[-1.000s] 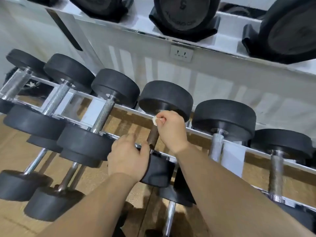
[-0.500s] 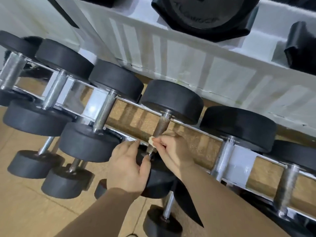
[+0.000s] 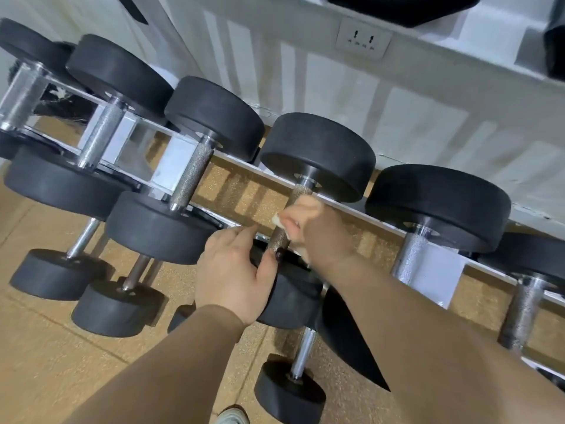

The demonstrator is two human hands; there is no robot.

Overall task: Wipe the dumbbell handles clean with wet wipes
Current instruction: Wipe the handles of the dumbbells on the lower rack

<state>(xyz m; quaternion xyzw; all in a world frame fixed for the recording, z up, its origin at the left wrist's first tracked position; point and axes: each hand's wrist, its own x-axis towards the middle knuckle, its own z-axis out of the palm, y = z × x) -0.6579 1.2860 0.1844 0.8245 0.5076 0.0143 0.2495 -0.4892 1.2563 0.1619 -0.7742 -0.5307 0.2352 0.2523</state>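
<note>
Wet wipe (image 3: 277, 220) was held against the knurled handle (image 3: 279, 240) of the dumbbell (image 3: 318, 154) lying across the chrome rack (image 3: 180, 160). My right hand (image 3: 312, 231) pinched the wipe, fingers curled round the handle near mid-length. My left hand (image 3: 235, 270) gripped the near weight head (image 3: 290, 298), fingers curled over its top edge, thumb beside the handle's lower end. Neighbouring dumbbells (image 3: 437, 203) lay on either side.
</note>
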